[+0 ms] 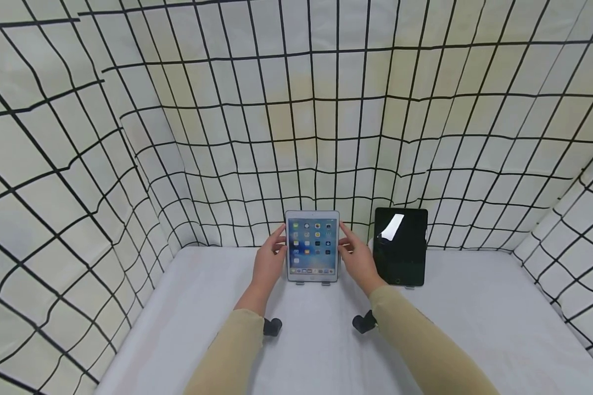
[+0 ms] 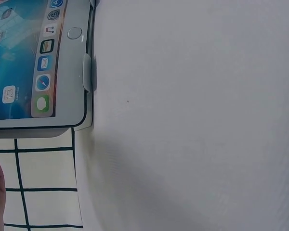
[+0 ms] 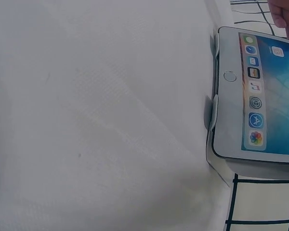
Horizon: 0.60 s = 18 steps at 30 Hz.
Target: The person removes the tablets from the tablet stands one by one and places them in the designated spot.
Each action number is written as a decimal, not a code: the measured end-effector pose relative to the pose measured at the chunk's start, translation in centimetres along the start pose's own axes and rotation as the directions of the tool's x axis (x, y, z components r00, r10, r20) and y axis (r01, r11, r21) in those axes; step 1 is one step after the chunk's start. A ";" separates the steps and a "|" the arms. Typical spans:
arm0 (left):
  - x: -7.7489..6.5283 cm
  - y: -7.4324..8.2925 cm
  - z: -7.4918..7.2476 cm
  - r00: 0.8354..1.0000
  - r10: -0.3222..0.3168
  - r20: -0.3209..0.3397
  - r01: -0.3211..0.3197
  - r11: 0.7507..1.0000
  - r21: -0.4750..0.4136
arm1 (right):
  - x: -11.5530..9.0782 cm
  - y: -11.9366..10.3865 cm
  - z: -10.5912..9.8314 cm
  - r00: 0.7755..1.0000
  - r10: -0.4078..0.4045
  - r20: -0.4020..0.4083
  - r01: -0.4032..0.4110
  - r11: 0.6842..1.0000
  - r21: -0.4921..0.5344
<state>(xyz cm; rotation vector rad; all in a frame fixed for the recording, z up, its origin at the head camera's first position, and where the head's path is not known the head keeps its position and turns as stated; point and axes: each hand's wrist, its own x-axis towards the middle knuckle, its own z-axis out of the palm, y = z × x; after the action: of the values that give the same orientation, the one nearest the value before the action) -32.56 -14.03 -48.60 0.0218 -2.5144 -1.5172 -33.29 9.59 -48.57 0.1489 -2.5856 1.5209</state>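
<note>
Framing the white tablet [image 1: 312,247], propped on the stand [image 1: 300,283], with both hands. Left hand [image 1: 270,259] is at the stand's left, right hand [image 1: 359,262] at its right; fingers loosely spread by the tablet's edges, can't tell how firm contact is. Black tablet [image 1: 400,252] right of the stand, grid-lined wall [image 1: 277,120] behind it.

Tablet [image 1: 312,246] sits in stand [image 1: 300,283] on counter [image 1: 308,356], between left hand [image 1: 269,260] and right hand [image 1: 359,262]; second tablet [image 1: 400,249] to its right; backdrop [image 1: 296,126] behind both.
</note>
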 end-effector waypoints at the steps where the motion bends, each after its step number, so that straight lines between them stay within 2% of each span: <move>1: 0.0 0.0 0.0 1.000 0.000 0.001 0.000 1.000 -0.006 | 0.0 0.0 0.0 1.000 -0.002 -0.001 0.002 1.000 0.006; 13: -0.5 0.2 -0.6 1.000 0.005 0.014 -0.004 0.995 -0.102 | -0.9 -0.5 -0.5 0.999 -0.012 0.032 0.010 0.998 0.065; 18: -0.9 0.1 -0.7 1.000 0.004 0.006 -0.003 0.989 -0.150 | -1.4 -1.1 -1.0 0.997 -0.030 0.070 0.022 0.994 0.108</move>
<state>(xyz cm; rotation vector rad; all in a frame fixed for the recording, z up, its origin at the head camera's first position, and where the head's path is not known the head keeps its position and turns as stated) -31.50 -14.49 -48.37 -0.0101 -2.3966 -1.7024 -31.69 9.92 -47.38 0.2521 -2.5452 1.6749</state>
